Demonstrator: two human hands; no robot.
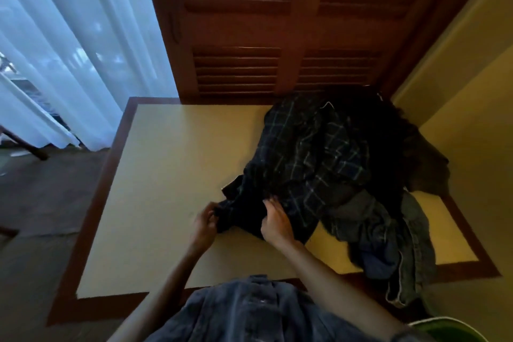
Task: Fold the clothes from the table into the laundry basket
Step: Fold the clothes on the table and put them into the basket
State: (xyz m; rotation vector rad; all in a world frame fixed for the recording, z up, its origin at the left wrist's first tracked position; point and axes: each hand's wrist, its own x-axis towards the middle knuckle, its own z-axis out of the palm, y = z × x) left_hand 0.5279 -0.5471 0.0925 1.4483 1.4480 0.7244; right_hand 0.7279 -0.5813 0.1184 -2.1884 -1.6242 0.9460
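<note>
A dark plaid shirt [308,153] lies crumpled on the cream table [166,175], spreading from the middle toward the back right. My left hand [205,223] pinches the shirt's near left edge. My right hand [276,223] grips the dark fabric a little to the right of it. Under and beside the shirt sits a pile of other clothes: a grey garment [358,216], denim jeans [413,255] hanging over the table's front right edge, and a black garment [394,130] at the back. The green rim of the laundry basket [449,327] shows at the bottom right corner.
The table has a brown border [91,219] and stands against brown louvred doors [263,36]. White curtains [69,36] hang at the left over dark floor [36,203]. A yellow wall [466,69] runs along the right. My denim shirt front [249,311] fills the bottom.
</note>
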